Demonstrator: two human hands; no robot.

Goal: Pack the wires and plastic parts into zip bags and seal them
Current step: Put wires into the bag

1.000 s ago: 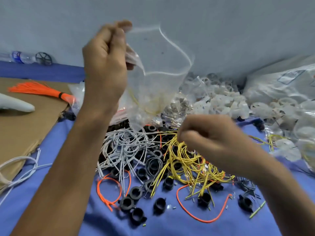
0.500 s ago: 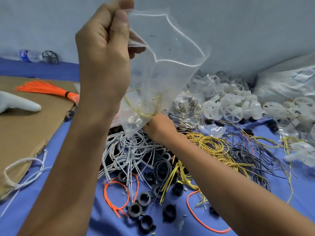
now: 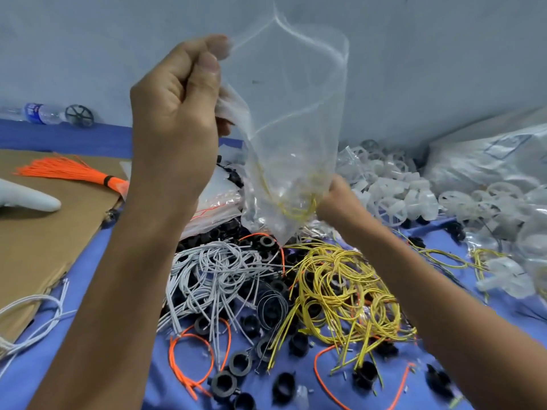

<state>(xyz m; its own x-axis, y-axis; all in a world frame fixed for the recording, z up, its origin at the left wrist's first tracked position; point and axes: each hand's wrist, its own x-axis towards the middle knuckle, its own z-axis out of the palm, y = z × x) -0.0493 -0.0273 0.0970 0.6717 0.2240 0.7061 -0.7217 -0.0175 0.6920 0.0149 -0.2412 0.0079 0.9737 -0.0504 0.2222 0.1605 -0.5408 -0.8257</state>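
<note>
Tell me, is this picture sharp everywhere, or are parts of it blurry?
Head view: the left hand and the yellow wires look fairly sharp; the zip bag top edge streaks, and the right hand and white plastic parts at the right edge smear.

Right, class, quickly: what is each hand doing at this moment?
Left hand: closed, pinching the top edge of the zip bag.
Right hand: behind the bag's lower part; grip cannot be told.
</note>
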